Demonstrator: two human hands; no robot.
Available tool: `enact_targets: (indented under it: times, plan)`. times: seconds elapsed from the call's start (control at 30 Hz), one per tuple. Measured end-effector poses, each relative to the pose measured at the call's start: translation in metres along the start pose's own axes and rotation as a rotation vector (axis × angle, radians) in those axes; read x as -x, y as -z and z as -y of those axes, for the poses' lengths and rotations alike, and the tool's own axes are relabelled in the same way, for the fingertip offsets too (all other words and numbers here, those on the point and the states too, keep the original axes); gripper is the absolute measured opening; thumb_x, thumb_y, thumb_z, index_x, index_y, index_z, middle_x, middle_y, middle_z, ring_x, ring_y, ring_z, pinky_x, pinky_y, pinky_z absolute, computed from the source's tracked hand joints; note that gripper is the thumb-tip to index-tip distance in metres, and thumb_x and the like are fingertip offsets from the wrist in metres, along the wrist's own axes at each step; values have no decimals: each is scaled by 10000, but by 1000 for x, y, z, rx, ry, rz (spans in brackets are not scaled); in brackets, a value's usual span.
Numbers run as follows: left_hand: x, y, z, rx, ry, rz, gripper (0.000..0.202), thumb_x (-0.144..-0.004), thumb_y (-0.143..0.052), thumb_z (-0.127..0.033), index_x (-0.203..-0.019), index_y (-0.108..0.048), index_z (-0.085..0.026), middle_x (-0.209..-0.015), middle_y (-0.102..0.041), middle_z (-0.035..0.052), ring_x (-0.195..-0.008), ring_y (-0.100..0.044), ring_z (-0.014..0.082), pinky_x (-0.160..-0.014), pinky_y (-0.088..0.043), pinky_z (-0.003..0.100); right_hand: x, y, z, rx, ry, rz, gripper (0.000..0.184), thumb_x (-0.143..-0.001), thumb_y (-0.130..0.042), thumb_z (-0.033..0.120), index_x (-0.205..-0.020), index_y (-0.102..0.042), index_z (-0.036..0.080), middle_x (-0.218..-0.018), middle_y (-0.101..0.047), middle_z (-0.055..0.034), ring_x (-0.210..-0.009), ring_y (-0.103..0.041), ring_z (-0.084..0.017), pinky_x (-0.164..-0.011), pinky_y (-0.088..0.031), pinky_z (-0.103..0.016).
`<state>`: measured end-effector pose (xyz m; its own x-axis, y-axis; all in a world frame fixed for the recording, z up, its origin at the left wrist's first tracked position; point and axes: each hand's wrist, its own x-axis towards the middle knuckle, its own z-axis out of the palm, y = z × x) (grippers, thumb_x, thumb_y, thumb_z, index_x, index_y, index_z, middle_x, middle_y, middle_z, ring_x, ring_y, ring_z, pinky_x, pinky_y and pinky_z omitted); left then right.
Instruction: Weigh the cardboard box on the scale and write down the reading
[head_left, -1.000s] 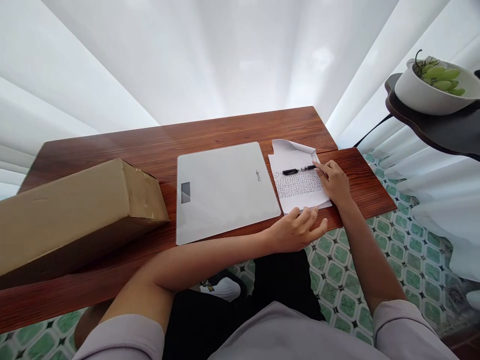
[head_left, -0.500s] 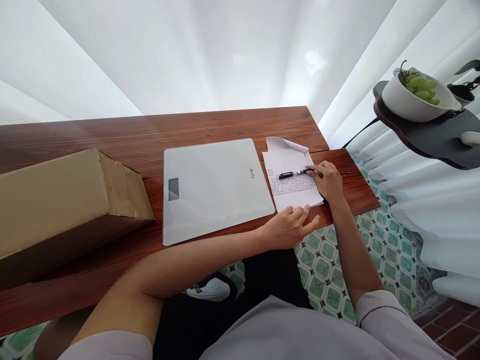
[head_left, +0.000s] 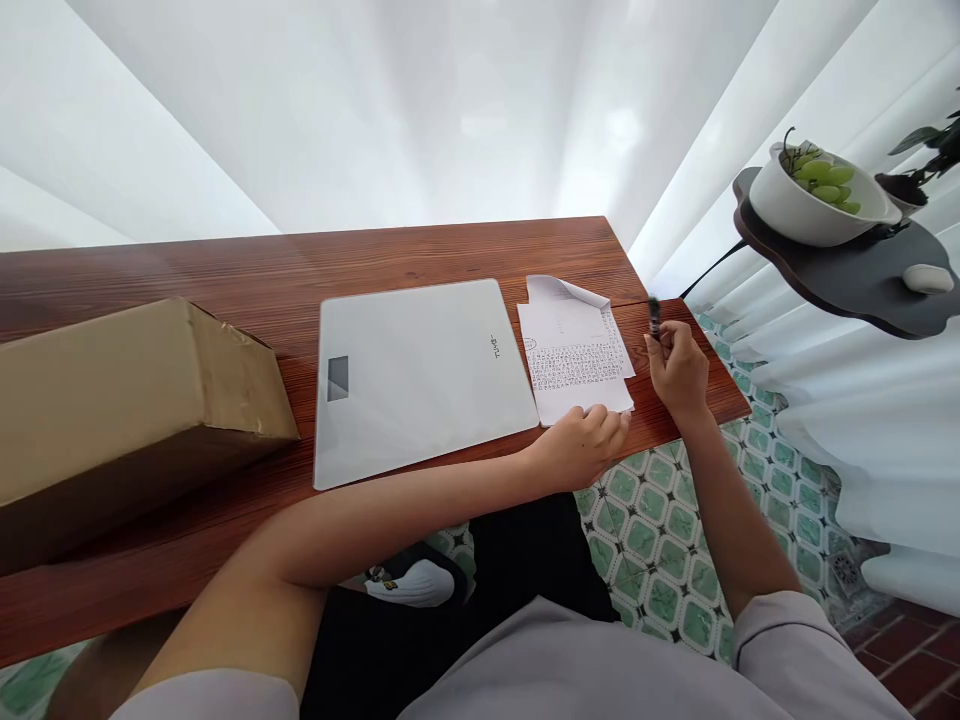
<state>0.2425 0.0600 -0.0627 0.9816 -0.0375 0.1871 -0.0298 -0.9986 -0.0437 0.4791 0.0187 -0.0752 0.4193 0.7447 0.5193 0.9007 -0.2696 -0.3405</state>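
Note:
My right hand [head_left: 681,370] is closed around a black pen [head_left: 655,318], held upright over the table's right end; the pen's tip is a little blurred. To its left lie white sheets of paper [head_left: 577,345] covered in rows of handwriting, the top one curled at its far edge. At the near edge of these sheets my left hand [head_left: 581,443] has its fingers curled in and closed on the paper; its thumb is mostly hidden. A flat white scale [head_left: 412,375] with a small grey display lies left of the paper.
A brown cardboard box [head_left: 135,400] stands on the left of the wooden table [head_left: 420,250]. At the right, a dark wavy-edged shelf [head_left: 840,270] carries a white bowl [head_left: 810,215] of green grapes, a potted plant and a white mouse-shaped object [head_left: 928,279]. White curtains hang behind.
My right hand has picked the pen up off the paper and moved right with it, turning it upright. My left hand's fingers and thumb have drawn together at the paper's near edge.

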Motion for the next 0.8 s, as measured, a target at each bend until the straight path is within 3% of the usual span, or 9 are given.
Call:
enact_targets:
  times: [0.13, 0.23, 0.33, 0.4, 0.47, 0.6, 0.8]
  plan:
    - [-19, -1, -2, 83, 65, 80, 360, -996, -356, -235, -1155, -612, -37, -1010, -575, 133, -781, -523, 208, -503, -289, 331, 8, -4, -1, -264, -70, -111, 265, -939, -577, 454, -914, -469, 214, -715, -564, -5, -598, -547, -148, -580, -426, -288]
    - [-23, -3, 0, 108, 88, 71, 311, -1004, -337, -254, -989, -603, -93, -964, -559, 116, -748, -511, 201, -481, -261, 322, 11, -6, 1, -511, -138, -50, 253, -914, -588, 409, -856, -416, 232, -639, -525, 32, -533, -506, -128, -543, -413, -277]
    - [-21, -9, 1, 119, 103, 31, 331, -1015, -293, -260, -1039, -584, -104, -1021, -580, 130, -777, -526, 209, -508, -298, 329, 11, -4, 4, -734, -203, 154, 218, -938, -529, 435, -918, -429, 243, -585, -564, 48, -481, -530, -138, -501, -448, -276]
    - [-19, -13, 2, 99, 111, -10, 370, -1020, -268, -266, -1131, -573, -90, -1162, -602, 181, -810, -546, 218, -549, -344, 337, 10, -2, 6, -767, -235, 286, 259, -949, -500, 492, -946, -503, 232, -581, -612, 26, -461, -557, -148, -466, -464, -279]
    - [-18, -17, 2, 68, 114, -44, 405, -1019, -259, -279, -1205, -554, -72, -1357, -558, 244, -844, -569, 229, -579, -377, 345, 9, -1, 8, -768, -267, 366, 342, -934, -529, 542, -855, -567, 212, -576, -632, -3, -442, -560, -144, -439, -460, -274]
    - [-19, -19, 4, 72, 130, -26, 384, -1009, -277, -303, -1160, -558, -88, -1524, -456, 271, -918, -606, 253, -584, -405, 343, 10, -1, 12, -719, -286, 342, 448, -861, -676, 525, -625, -469, 206, -457, -515, 24, -369, -455, -95, -391, -364, -239]
    - [-21, -16, 6, 131, 164, 29, 337, -990, -341, -334, -1145, -553, -122, -1550, -450, 241, -983, -619, 258, -638, -469, 340, 11, -6, 11, -724, -309, 416, 417, -918, -600, 512, -677, -417, 226, -455, -526, 37, -348, -456, -111, -353, -350, -247]
